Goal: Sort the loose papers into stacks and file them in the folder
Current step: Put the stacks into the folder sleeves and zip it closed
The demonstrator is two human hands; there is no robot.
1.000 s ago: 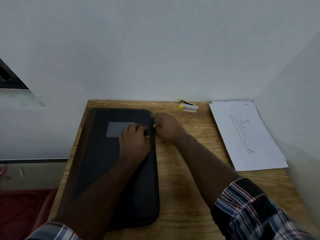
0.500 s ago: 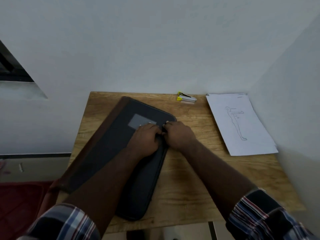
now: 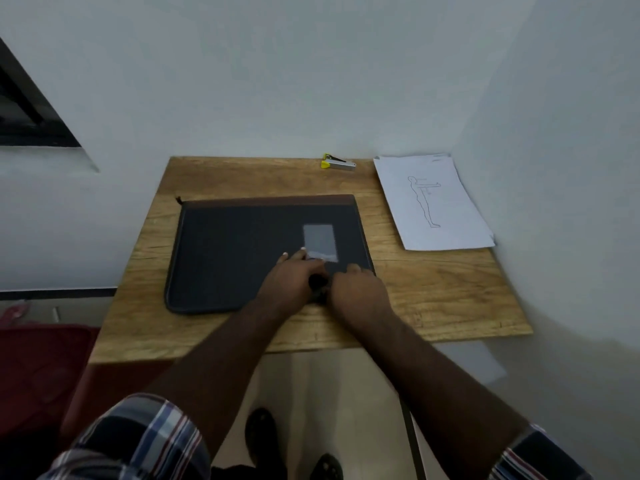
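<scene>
The dark folder (image 3: 242,254) lies flat and zipped shut on the wooden table (image 3: 450,289), its long axis running left to right, brown spine toward the wall. The left hand (image 3: 291,282) rests on its near right part, fingers laid fairly straight. The right hand (image 3: 360,292) curls at the near right corner; what it pinches I cannot tell. The papers (image 3: 433,202) lie stacked at the far right, a stapler (image 3: 339,163) near the wall.

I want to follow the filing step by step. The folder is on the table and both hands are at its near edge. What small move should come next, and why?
Probably open the folder: it lies shut and flat, and the papers wait outside it at the table's far right. The left hand rests on the cover; the right hand is at the near edge, perhaps at the zip.
</scene>
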